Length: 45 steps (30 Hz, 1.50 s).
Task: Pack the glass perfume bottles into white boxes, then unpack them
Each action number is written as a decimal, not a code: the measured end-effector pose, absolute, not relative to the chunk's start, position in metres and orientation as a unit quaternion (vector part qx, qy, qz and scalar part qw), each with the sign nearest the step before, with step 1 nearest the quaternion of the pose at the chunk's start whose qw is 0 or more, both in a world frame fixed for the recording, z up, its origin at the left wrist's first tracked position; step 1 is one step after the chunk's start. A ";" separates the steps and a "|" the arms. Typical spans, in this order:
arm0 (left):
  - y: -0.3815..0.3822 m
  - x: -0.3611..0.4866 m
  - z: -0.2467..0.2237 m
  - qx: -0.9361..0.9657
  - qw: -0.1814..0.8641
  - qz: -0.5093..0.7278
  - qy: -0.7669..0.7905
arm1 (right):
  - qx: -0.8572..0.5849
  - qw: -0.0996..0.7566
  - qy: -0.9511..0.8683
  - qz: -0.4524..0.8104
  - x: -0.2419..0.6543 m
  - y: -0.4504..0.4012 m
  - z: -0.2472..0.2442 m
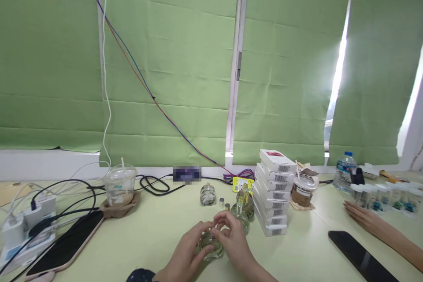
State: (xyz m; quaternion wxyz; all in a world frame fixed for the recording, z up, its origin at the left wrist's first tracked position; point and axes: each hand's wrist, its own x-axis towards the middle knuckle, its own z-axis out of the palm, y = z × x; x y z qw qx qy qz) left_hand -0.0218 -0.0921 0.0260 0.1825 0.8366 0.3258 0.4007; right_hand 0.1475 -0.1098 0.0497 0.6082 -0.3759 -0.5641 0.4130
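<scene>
A rounded glass perfume bottle (211, 246) stands on the table at the lower middle, partly covered by my fingers. My left hand (187, 251) wraps around its left side, thumb in front and fingertips near the neck. From the right, my right hand (233, 238) curls its thumb and index finger over the bottle's top; whatever small part lies between them is hidden. Just behind my right hand are a greenish perfume bottle (240, 216) and more bottles (247, 200). A perfume bottle with a cap (208, 194) stands farther back, near two small metallic collars (221, 202).
White boxes (274, 194) are stacked to the right, beside an iced drink cup (303, 190). At left lie a phone (69, 246), tangled cables and a clear plastic cup (120, 185). Another person's hand (363, 218) rests near small jars (380, 198) and a black phone (360, 255).
</scene>
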 end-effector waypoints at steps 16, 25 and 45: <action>-0.098 -0.018 0.036 0.849 0.170 0.396 0.305 | -0.348 0.595 -0.569 0.448 0.148 -0.106 0.040; -0.095 -0.020 0.030 0.850 0.160 0.394 0.311 | -0.353 0.591 -0.554 0.468 0.148 -0.105 0.039; -0.094 -0.020 0.020 0.830 0.113 0.434 0.332 | -0.383 0.588 -0.582 0.410 0.151 -0.112 0.046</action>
